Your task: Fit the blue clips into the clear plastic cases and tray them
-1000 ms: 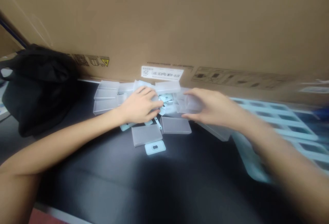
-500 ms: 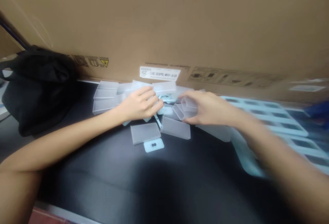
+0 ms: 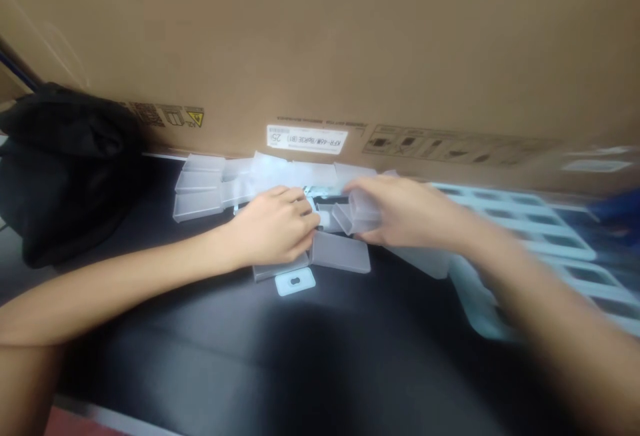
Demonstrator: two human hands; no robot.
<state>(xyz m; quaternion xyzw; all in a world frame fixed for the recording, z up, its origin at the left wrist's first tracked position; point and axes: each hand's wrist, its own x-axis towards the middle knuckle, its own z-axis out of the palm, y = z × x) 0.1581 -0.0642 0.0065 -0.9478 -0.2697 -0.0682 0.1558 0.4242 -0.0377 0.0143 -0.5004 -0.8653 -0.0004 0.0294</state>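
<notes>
My right hand (image 3: 407,213) is wrapped round frosted, see-through plastic sleeves (image 3: 363,209), at least two, their open ends facing left. My left hand (image 3: 283,226) lies over the pile with its fingers curled together; whatever they pinch is hidden beneath them. Pale blue flat pieces (image 3: 323,191) show between the hands. In front of them rests another frosted sleeve (image 3: 343,251), and one more is partly covered by my left hand. Nearer to me is a pale blue plate (image 3: 295,281) with a dark hole. Several frosted sleeves (image 3: 200,203) lie behind and left of my hands.
A large cardboard box (image 3: 320,56) forms a wall behind the black tabletop (image 3: 200,349). Black fabric, perhaps a bag (image 3: 70,176), sits at the left. Pale blue frames with rectangular openings (image 3: 545,249) lie at the right, partly behind my right arm.
My left hand has moved toward me, now covering part of the front sleeve and the thin pale strip seen before. My right hand keeps its hold on the sleeves, nearly still.
</notes>
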